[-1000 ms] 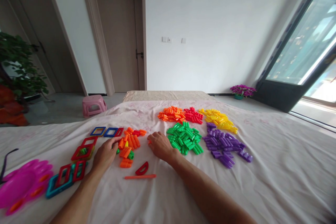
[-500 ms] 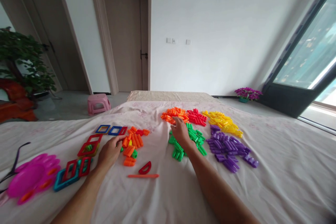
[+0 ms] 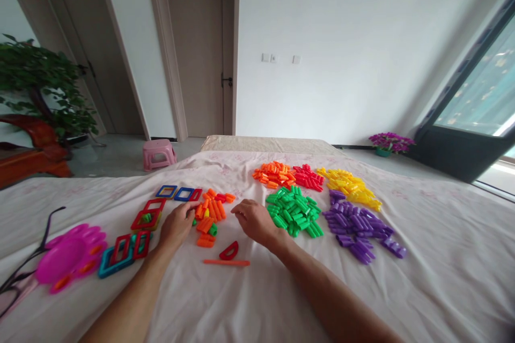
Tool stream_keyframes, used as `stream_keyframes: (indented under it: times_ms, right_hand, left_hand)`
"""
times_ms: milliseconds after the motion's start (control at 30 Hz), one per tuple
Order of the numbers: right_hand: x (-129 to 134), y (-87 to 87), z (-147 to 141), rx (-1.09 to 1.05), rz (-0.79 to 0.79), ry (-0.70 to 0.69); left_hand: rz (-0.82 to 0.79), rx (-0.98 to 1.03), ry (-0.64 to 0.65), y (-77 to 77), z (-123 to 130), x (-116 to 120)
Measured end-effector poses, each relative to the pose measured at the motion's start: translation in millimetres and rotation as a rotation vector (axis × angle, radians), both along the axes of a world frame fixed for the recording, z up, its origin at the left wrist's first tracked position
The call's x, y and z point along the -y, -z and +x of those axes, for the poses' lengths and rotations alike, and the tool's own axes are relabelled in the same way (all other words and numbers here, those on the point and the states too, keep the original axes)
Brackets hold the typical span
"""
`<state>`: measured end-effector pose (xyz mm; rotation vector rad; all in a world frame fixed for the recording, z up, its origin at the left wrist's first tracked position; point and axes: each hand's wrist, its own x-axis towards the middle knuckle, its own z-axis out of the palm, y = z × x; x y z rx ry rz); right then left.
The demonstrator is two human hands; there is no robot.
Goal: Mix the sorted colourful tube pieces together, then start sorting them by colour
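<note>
My left hand is beside the left edge of a small mixed pile of mostly orange pieces, its fingertips close together; whether they grip a piece is too small to tell. My right hand hovers between that pile and the green pile, fingers bent together and pointing left; anything in them is hidden. Behind the green pieces lie an orange pile and a red pile. Yellow pieces and purple pieces lie to the right.
Square frames in red and blue lie left of my left hand, with a pink paw-shaped tray and glasses farther left. A red half-ring and an orange stick lie between my forearms on the cloth.
My right hand has moved left and nearer, from the orange and green piles towards the mixed pile. My left hand stays by the mixed pile. The camera view has shifted slightly.
</note>
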<state>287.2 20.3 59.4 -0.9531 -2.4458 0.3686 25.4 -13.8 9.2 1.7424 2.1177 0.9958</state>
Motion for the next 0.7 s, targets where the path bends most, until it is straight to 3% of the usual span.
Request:
stream_keyframes:
  times_ms: [100,233,433,700]
  right_hand:
    - [21.8,-1.3,-17.3,0.115,0.005,-0.028]
    - [37.5,5.6,-34.9,0.224,0.047,0.052]
    - [35.9,15.1,-43.3,0.253,0.054,0.138]
    - [28.6,14.9,-35.3,0.278,0.047,0.101]
  left_hand:
    - [0.015,-0.006,0.022,-0.3,1.1,0.3]
    - [0.033,-0.012,0.046,1.0,1.7,-1.0]
    - [0.054,-0.029,0.082,3.9,1.7,-2.5]
    - [0.057,-0.031,0.088,4.2,2.0,-2.0]
